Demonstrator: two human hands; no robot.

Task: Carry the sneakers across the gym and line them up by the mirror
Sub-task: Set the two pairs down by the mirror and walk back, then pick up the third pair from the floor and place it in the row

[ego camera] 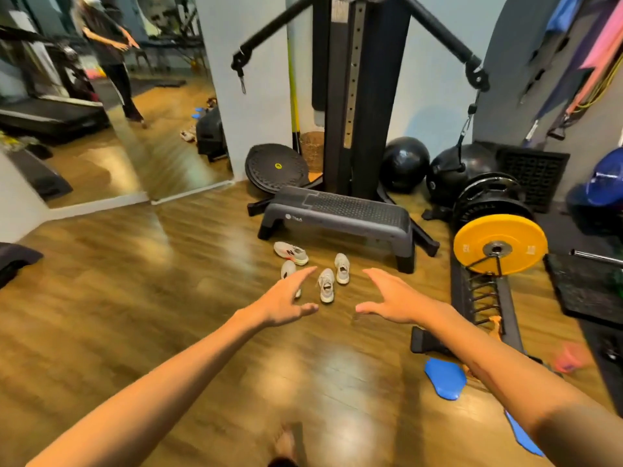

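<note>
Both arms reach forward over the wooden floor (168,298), and neither of the hands holds anything. The left hand (286,298) has its fingers stretched out and spread, thumb pointing right; the right hand (394,298) mirrors it, fingers straight, thumb pointing left. The two are apart, with a gap between the thumbs.

Four pale sneakers lie on the floor beyond the hands, just in front of the grey step platform (340,214). One sneaker with an orange sole edge (290,253) lies on its side nearest the platform's left foot. Another sneaker (288,269) is partly hidden behind the left fingers. A grey laced sneaker (326,284) stands upright between the two hands in the picture, and its partner (342,267) stands just beside it, closer to the platform.

The mirror (111,106) covers the wall at the far left edge of the floor, well apart from the sneakers. A yellow weight plate (500,244) stands on a rack at the right.
</note>
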